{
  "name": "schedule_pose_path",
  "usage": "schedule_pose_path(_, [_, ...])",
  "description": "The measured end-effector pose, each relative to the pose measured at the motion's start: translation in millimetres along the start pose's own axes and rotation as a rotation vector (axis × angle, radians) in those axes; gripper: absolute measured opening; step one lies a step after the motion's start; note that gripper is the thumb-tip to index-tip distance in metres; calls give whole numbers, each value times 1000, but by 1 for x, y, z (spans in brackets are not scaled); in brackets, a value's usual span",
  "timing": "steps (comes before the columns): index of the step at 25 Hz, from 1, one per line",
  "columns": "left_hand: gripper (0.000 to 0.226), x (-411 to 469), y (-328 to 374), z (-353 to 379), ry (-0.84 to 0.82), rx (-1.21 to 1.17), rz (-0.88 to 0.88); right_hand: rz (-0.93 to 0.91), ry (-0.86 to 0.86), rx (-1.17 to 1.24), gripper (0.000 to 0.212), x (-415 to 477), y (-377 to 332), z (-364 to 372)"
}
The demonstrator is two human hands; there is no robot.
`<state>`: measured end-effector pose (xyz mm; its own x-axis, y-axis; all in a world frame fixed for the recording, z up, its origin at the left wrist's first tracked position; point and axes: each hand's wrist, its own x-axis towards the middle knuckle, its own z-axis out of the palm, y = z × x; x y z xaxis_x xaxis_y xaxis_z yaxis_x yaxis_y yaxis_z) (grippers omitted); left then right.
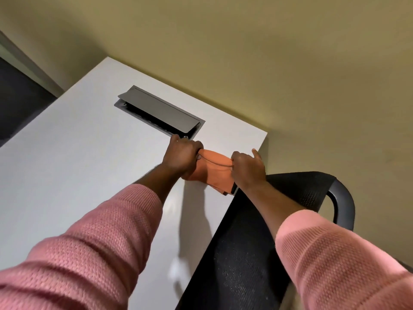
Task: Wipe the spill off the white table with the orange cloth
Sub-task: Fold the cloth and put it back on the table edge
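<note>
Orange cloth (211,170), soft and bunched, stretches between a person's left hand (182,156) and right hand (247,167), both fists closed on its ends, at the white table (78,153) far edge. It looks light and limp, best gripped in gathered folds.

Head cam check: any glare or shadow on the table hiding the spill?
Head view: soft glare patches on the white table near its right edge; both hands and orange cloth cast shadows beneath; wide-angle distortion tilts the grey cable hatch; no spill discernible.
</note>
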<state>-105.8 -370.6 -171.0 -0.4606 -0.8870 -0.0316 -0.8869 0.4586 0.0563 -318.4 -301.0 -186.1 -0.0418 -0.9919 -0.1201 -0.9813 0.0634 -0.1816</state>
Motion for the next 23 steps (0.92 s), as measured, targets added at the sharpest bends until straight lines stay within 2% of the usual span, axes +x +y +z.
schedule_pose_path(4, [21, 34, 2, 22, -5, -7, -13, 29, -90, -11, 23, 27, 9, -2])
schedule_pose_path(8, [37, 47, 10, 40, -70, -59, -33, 28, -168, -51, 32, 40, 13, 9])
schedule_pose_path(12, [75, 34, 23, 58, -290, -86, -13, -44, -318, -63, 80, 44, 6, 30])
schedule_pose_path(14, [86, 27, 26, 69, -351, -77, -16, -47, -380, -77, 93, 44, 3, 42])
schedule_pose_path(17, [93, 27, 25, 79, -380, -43, 10, -39, -415, -93, 98, 43, 4, 52])
schedule_pose_path(23, [94, 24, 20, 72, -379, -23, 41, -38, -380, -104, 97, 35, -1, 41])
